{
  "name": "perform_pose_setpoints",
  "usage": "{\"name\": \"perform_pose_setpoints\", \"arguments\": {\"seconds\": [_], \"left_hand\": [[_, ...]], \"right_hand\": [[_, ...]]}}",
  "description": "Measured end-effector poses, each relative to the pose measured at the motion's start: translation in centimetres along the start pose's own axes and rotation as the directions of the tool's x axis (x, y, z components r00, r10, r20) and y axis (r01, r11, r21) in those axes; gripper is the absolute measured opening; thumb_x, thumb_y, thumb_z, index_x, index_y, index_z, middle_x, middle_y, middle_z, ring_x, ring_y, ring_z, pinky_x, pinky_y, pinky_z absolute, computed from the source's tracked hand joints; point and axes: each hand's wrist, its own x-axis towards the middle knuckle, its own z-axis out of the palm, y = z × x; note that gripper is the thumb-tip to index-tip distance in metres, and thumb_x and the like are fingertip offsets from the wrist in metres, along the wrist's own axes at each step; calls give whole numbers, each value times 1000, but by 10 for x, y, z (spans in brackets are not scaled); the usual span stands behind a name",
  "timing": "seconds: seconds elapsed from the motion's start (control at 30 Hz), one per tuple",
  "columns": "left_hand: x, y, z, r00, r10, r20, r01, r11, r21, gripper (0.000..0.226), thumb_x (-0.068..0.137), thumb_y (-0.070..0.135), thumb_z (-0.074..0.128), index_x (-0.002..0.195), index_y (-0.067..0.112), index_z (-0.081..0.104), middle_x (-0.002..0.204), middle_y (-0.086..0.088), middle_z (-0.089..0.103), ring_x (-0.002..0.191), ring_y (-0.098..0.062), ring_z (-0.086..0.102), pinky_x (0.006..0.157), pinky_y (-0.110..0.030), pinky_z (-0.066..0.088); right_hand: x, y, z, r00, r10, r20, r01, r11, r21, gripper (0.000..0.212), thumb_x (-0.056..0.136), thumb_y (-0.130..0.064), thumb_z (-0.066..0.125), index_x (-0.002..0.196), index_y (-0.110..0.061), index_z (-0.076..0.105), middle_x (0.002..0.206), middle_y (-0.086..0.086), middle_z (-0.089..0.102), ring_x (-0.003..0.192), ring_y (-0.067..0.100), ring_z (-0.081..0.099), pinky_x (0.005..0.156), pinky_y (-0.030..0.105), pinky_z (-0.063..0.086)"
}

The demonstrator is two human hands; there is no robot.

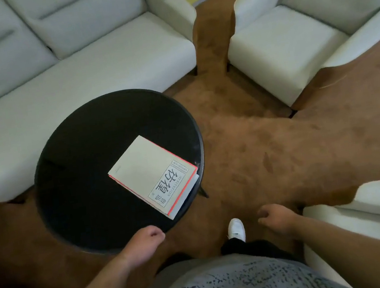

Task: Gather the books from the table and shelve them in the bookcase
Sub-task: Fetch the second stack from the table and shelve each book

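The books [154,174] are stacked on the round table [66,141] just beyond the left hand [146,241]; both it and the right hand [276,218] are loosely curled, empty. The overhanging stack could be knocked off the rim by a careless reach.

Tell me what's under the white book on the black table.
The white book lies on a second book, only its pale edge showing along the near right side. Its cover is hidden; whether more lie beneath cannot be told. The stack rests on the round table.
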Motion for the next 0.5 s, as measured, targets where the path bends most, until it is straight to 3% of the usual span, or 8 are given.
{"name": "perform_pose_setpoints", "arguments": {"seconds": [0.1,0.2,0.3,0.37,0.43,0.5], "left_hand": [[4,12,8,996,-55,-75,51,997,-60,14,101,20,53,105,17,66,108,-1,65,101,-15,59,88,-28,44],[11,14,12,971,-181,-156,130,947,-292,18,102,16,52,102,13,69,102,-7,68,98,-24,63,87,-37,48],[13,20,8,920,-371,-128,181,690,-701,38,106,29,43,121,0,63,97,-12,64,92,-30,61,80,-39,48],[15,29,1,897,-433,-90,164,515,-841,56,105,47,36,125,0,58,105,-16,63,101,-33,60,91,-45,49],[19,39,-7,888,-451,-92,127,432,-893,63,102,56,36,133,3,54,122,-18,61,118,-37,57,101,-50,47],[25,49,-16,900,-423,-103,93,418,-904,57,102,55,37,137,13,52,129,-11,60,128,-35,53,106,-50,45]], "right_hand": [[19,2,-42,996,-79,31,82,991,-107,21,99,-26,58,115,-17,68,109,-1,63,104,17,62,86,27,49],[37,-12,-71,989,-137,61,144,982,-121,24,100,-31,59,119,-18,66,109,-1,63,97,13,61,83,25,48],[49,-48,-89,974,-205,93,214,972,-102,31,100,-39,58,122,-20,64,118,1,66,100,13,62,88,28,52],[54,-81,-99,957,-265,120,276,957,-89,41,98,-47,58,128,-18,63,120,-2,63,107,15,61,93,30,52],[55,-119,-106,934,-316,165,325,945,-31,45,96,-52,59,128,-20,62,118,-5,58,111,15,58,93,31,51],[54,-156,-108,914,-356,193,348,934,78,36,95,-55,59,116,-26,64,118,-3,61,114,18,59,99,38,52]]}}
